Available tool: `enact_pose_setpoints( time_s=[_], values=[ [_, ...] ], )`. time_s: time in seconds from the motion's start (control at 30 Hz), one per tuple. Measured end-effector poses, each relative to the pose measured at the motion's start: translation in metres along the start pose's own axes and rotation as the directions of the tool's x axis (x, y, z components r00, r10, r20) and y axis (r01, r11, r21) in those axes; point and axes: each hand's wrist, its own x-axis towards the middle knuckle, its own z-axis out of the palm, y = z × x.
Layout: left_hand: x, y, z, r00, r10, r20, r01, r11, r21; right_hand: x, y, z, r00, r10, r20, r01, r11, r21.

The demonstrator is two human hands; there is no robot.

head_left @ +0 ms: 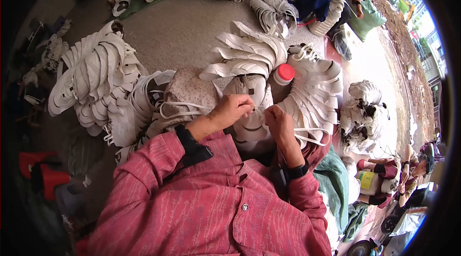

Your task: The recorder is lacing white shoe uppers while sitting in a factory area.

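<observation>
Here the left hand is pinching with closed fingertips, and the right hand is making a closed fist; whatever fine strand they may be gripping is too small to tell. Both are working over a white, leather-like shoe upper, which is sitting nearer the wearer than the red-lidded white plastic jar. The person is apparently lacing or knotting, so the next move is probably calling for even tension.
</observation>
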Motion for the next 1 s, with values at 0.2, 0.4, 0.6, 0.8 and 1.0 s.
enact_pose_setpoints(
  time_s=[0.2, 0.4, 0.6, 0.8, 1.0],
  values=[
    [0.021, -0.01, 0.024, 0.916, 0.347, -0.203, -0.237, 0.874, 0.423, -0.009, -0.001, -0.001, 0.999, 0.025, -0.022, -0.024, 0.999, 0.043],
    [0.027, -0.013, 0.034, 0.931, 0.271, -0.246, -0.118, 0.858, 0.501, -0.003, 0.001, -0.005, 0.973, 0.187, 0.136, -0.22, 0.931, 0.291],
    [0.028, -0.014, 0.033, 0.954, 0.217, -0.207, -0.097, 0.876, 0.472, -0.008, 0.011, 0.007, 0.989, -0.053, -0.14, 0.073, 0.988, 0.138],
    [0.028, -0.016, 0.04, 0.958, 0.19, -0.215, -0.065, 0.873, 0.484, -0.007, 0.001, 0.014, 0.938, -0.311, -0.154, 0.256, 0.92, -0.297],
    [0.023, -0.011, 0.021, 0.948, 0.306, -0.088, -0.213, 0.813, 0.542, 0.024, -0.031, -0.042, 0.882, -0.37, 0.292, 0.465, 0.786, -0.408]
  ],
)
